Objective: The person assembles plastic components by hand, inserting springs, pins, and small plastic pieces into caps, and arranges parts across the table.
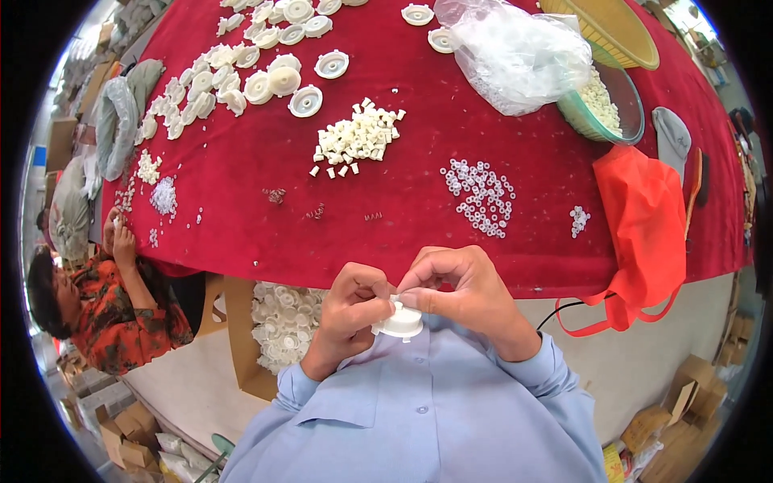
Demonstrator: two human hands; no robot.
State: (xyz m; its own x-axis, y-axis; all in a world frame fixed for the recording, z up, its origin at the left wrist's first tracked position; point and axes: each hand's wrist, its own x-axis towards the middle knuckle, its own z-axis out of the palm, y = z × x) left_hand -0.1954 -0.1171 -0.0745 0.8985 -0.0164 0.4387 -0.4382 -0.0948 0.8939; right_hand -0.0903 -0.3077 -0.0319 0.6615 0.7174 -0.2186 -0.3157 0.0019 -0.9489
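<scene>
In the head view, the left hand (pixel 348 312) pinches a white cap (pixel 402 324) before the blue shirt (pixel 427 402), just off the red table (pixel 362 253). The right hand (pixel 465 291) pinches at its top, on what I cannot tell

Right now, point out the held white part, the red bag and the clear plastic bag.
Held white part (pixel 402 323), head view: its side.
Red bag (pixel 641 213), head view: its body.
Clear plastic bag (pixel 517 58), head view: its middle.
</scene>
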